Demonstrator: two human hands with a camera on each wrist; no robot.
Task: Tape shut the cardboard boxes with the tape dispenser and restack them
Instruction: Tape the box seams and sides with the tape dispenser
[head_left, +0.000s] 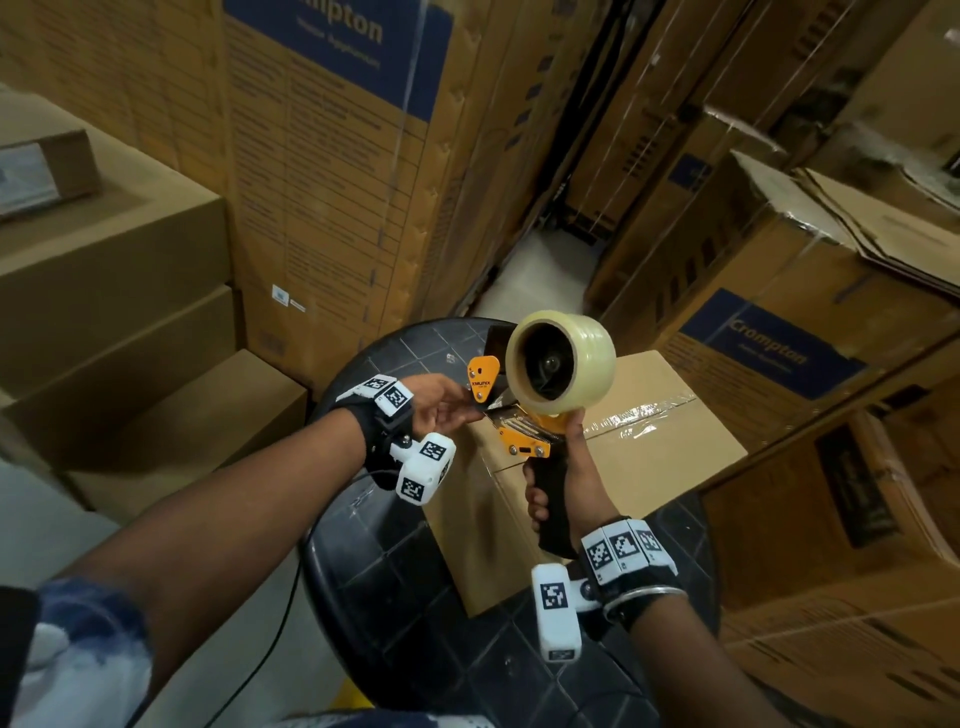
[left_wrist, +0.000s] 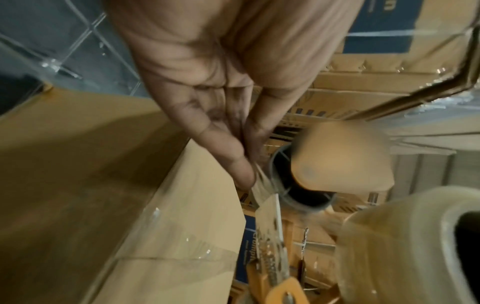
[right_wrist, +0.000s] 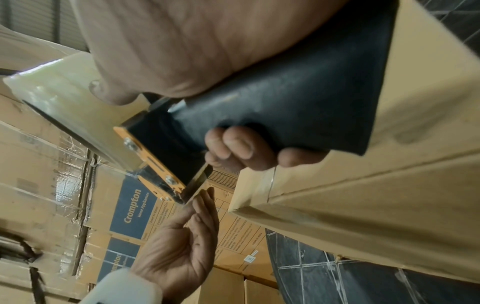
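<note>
Right grip (head_left: 545, 499) wrapped round tape dispenser (head_left: 540, 395) handle; left grip (head_left: 441, 402) pinching loose tape end (left_wrist: 259, 185). Risk: tape folds, sticks to itself.

Hands: two, the left hand (head_left: 441, 402) and the right hand (head_left: 558, 483).
Dispenser (head_left: 524, 415): one, orange with a black handle.
Tape roll (head_left: 563, 358): one, clear, on the dispenser.
Box (head_left: 649, 415) on the table: one, with tape along its top seam.
Table (head_left: 384, 561): one, round and black.
Plain boxes (head_left: 104, 270) at the left: at least three in a stack, and one small flat box (head_left: 44, 166) on top.
Printed boxes (head_left: 332, 156): many, stacked behind and at the right; I cannot count them exactly.
Wrist units: two, one on each wrist.
</note>
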